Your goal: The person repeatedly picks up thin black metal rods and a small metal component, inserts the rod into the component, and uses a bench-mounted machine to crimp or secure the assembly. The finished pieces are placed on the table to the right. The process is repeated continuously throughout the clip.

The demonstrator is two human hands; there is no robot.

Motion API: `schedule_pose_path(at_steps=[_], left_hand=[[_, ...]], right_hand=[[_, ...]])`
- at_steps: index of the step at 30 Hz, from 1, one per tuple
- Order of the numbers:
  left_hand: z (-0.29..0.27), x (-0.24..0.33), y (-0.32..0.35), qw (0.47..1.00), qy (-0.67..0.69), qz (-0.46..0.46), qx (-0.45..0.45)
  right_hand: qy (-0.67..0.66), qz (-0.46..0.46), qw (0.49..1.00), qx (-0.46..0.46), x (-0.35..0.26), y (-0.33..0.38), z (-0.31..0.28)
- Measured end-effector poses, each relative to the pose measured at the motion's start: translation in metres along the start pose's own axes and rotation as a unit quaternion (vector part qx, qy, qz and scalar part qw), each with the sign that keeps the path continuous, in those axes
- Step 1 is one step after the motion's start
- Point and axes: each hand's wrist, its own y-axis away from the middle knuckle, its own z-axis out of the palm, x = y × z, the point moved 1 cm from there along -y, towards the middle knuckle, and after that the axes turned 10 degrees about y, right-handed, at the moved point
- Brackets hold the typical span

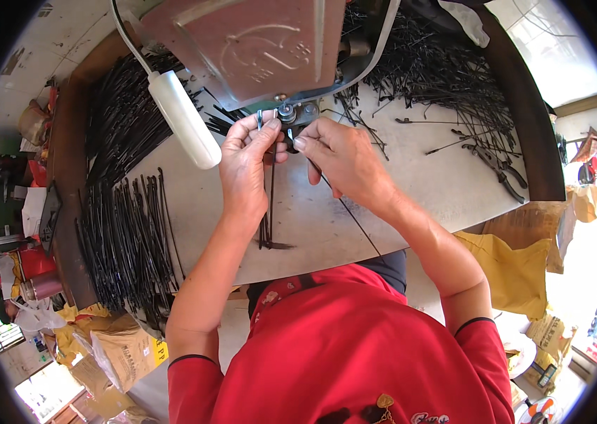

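Observation:
My left hand (pixel 245 166) is closed at the small metal head (pixel 298 113) beneath a red-brown machine body (pixel 256 53). Thumb and fingers pinch thin black rods; one rod (pixel 272 194) runs down below the hand toward the table. Close beside it, my right hand (pixel 348 155) is also closed. Its thumb and forefinger grip a thin black rod (pixel 355 220) that slants toward the table's front edge. The upper ends of the rods near the metal head are partly hidden by my fingers.
A white lamp (pixel 184 120) hangs left of my hands. Black rods lie in a neat row (pixel 125 240) at left, in another heap (pixel 125 113) behind it, and in a tangled pile (pixel 432 71) at back right. Pliers (pixel 499 172) lie by the raised right rim (pixel 542 155).

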Motion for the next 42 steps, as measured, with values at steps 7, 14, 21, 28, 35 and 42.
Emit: schedule_pose_path(at_steps=[7, 14, 21, 28, 35, 42], left_hand=[[0.0, -0.002, -0.003, 1.0, -0.004, 0.008, -0.017], [0.003, 0.003, -0.003, 0.999, -0.005, -0.008, -0.036], [0.004, 0.004, -0.004, 0.999, -0.001, -0.023, -0.033], [0.002, 0.0, -0.007, 0.999, 0.009, -0.02, -0.032], [0.002, 0.002, -0.009, 0.999, 0.017, -0.013, -0.04], [0.0, 0.011, -0.015, 0.997, 0.007, -0.065, -0.041]], right_hand=[[-0.135, -0.015, 0.989, 0.063, 0.006, -0.013, 0.012], [-0.161, -0.024, 0.983, 0.09, 0.01, -0.018, 0.02], [-0.178, -0.017, 0.978, 0.107, 0.008, -0.017, 0.022], [-0.21, -0.016, 0.973, 0.095, 0.01, -0.019, 0.024], [-0.233, -0.034, 0.967, 0.095, 0.01, -0.02, 0.023], [-0.277, -0.006, 0.96, 0.046, 0.005, -0.024, 0.014]])
